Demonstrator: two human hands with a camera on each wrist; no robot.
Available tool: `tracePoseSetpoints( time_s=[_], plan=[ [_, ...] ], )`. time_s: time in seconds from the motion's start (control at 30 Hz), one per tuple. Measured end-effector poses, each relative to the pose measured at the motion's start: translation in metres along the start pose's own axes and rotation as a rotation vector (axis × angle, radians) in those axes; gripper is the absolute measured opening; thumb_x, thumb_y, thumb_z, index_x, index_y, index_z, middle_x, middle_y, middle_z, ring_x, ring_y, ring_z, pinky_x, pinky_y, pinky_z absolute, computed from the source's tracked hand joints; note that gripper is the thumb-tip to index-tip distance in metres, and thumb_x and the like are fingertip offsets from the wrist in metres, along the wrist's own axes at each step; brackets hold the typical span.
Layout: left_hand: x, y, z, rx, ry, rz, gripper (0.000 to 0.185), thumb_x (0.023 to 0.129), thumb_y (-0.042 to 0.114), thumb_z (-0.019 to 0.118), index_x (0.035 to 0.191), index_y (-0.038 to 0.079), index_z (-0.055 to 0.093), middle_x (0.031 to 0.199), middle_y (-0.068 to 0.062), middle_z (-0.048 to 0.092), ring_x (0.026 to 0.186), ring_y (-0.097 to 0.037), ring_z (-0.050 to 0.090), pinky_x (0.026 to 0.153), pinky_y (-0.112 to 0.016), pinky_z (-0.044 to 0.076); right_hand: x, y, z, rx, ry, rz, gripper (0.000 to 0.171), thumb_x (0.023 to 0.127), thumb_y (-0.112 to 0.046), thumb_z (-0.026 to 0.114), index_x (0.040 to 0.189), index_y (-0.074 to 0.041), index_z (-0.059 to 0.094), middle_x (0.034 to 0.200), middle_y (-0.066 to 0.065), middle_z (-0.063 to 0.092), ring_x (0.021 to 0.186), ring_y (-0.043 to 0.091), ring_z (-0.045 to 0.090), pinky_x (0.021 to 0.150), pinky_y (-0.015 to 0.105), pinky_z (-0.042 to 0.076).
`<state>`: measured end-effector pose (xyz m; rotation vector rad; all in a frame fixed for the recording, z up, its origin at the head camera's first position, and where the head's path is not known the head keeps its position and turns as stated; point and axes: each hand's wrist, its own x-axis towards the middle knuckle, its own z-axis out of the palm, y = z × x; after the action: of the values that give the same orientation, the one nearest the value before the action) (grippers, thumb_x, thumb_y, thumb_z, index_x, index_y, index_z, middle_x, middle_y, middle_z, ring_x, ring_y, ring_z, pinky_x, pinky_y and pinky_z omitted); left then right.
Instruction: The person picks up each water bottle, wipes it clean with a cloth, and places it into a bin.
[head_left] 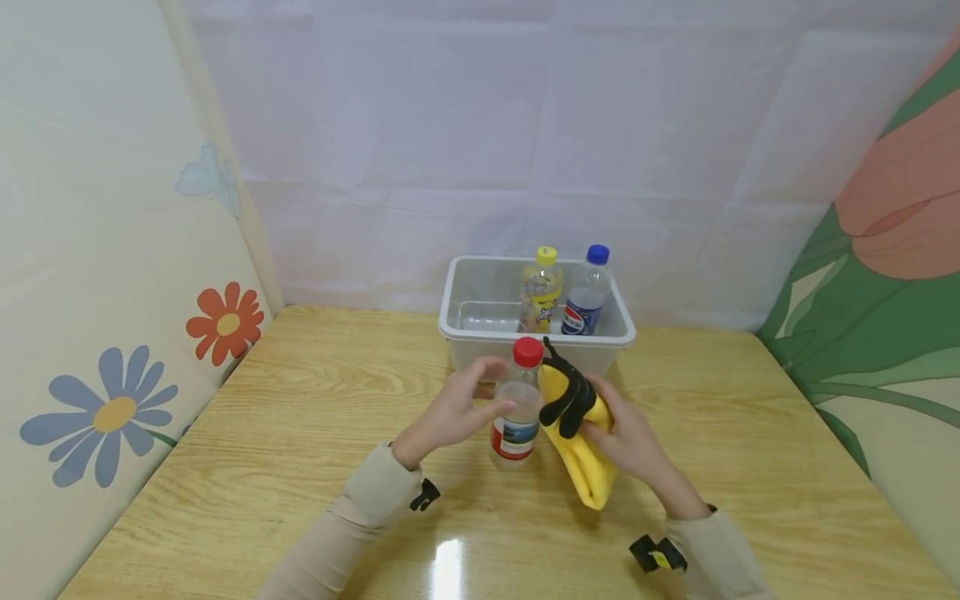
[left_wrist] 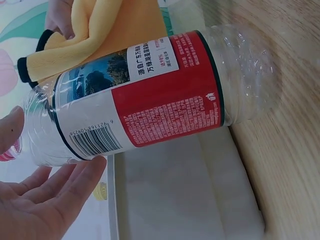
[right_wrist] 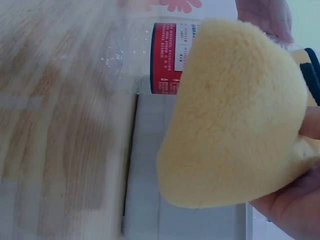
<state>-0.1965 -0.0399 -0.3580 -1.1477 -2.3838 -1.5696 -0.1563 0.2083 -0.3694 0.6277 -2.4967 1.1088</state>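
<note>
A clear plastic bottle (head_left: 514, 417) with a red cap and a red-and-white label stands upright on the table. My left hand (head_left: 463, 406) is at its left side, thumb in front and fingers toward the back. In the left wrist view, relaxed fingers (left_wrist: 75, 180) lie right at the bottle's shoulder, not wrapped round it. To the right of the bottle, my right hand (head_left: 626, 437) grips a yellow cloth (head_left: 588, 467) with black edging. The bunched cloth (right_wrist: 235, 115) covers part of the bottle in the right wrist view.
Behind the bottle, a light grey plastic bin (head_left: 468, 340) stands on the wooden table (head_left: 330, 375) near the back curtain. Inside it are a yellow-capped bottle (head_left: 541, 292) and a blue-capped bottle (head_left: 587, 296). Patterned cloth walls flank the table on both sides.
</note>
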Motion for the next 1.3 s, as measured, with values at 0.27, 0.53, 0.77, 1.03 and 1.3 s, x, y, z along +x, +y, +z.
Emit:
tracePoseSetpoints(
  time_s=[0.27, 0.53, 0.77, 1.03, 1.3],
  plan=[
    [-0.001, -0.002, 0.000, 0.014, 0.010, 0.062, 0.047, 0.084, 0.006, 0.063, 0.124, -0.007, 0.042, 0.120, -0.021, 0.047, 0.106, -0.031, 0.052, 0.080, -0.027, 0.052, 0.005, -0.002, -0.007, 0.003, 0.030, -0.033, 0.060, 0.070, 0.010, 0.066, 0.125, 0.000, 0.046, 0.106, 0.021, 0.060, 0.078, 0.021, 0.054, 0.065, 0.032, 0.047],
    [-0.002, -0.004, 0.000, 0.031, -0.002, 0.058, 0.055, 0.088, 0.009, 0.059, 0.135, -0.004, 0.033, 0.126, -0.020, 0.045, 0.111, -0.029, 0.050, 0.082, -0.025, 0.051, 0.008, -0.006, -0.009, -0.008, 0.033, -0.050, 0.060, 0.070, 0.010, 0.065, 0.126, -0.001, 0.046, 0.105, 0.020, 0.061, 0.076, 0.019, 0.054, 0.063, 0.031, 0.048],
    [0.000, -0.003, 0.004, 0.030, 0.004, 0.069, 0.055, 0.088, 0.010, 0.060, 0.134, -0.004, 0.034, 0.124, -0.019, 0.049, 0.111, -0.028, 0.050, 0.083, -0.029, 0.051, 0.013, -0.014, -0.009, 0.013, 0.014, -0.054, 0.061, 0.072, 0.010, 0.065, 0.128, -0.003, 0.047, 0.105, 0.016, 0.061, 0.075, 0.017, 0.053, 0.063, 0.031, 0.047],
    [0.001, -0.005, 0.006, 0.061, 0.007, 0.094, 0.053, 0.088, 0.010, 0.060, 0.132, -0.006, 0.036, 0.126, -0.022, 0.049, 0.112, -0.030, 0.050, 0.083, -0.026, 0.051, 0.022, -0.024, -0.012, -0.059, -0.048, -0.066, 0.057, 0.074, 0.004, 0.066, 0.128, -0.005, 0.048, 0.088, 0.008, 0.061, 0.067, 0.015, 0.049, 0.058, 0.030, 0.044],
    [0.001, -0.005, 0.007, 0.073, 0.001, 0.087, 0.051, 0.089, 0.009, 0.058, 0.132, -0.007, 0.036, 0.127, -0.022, 0.048, 0.113, -0.030, 0.050, 0.083, -0.026, 0.051, 0.030, -0.030, -0.016, -0.146, -0.157, -0.099, 0.054, 0.076, 0.001, 0.065, 0.127, -0.007, 0.049, 0.081, 0.001, 0.059, 0.068, 0.013, 0.050, 0.060, 0.030, 0.044]
  ],
)
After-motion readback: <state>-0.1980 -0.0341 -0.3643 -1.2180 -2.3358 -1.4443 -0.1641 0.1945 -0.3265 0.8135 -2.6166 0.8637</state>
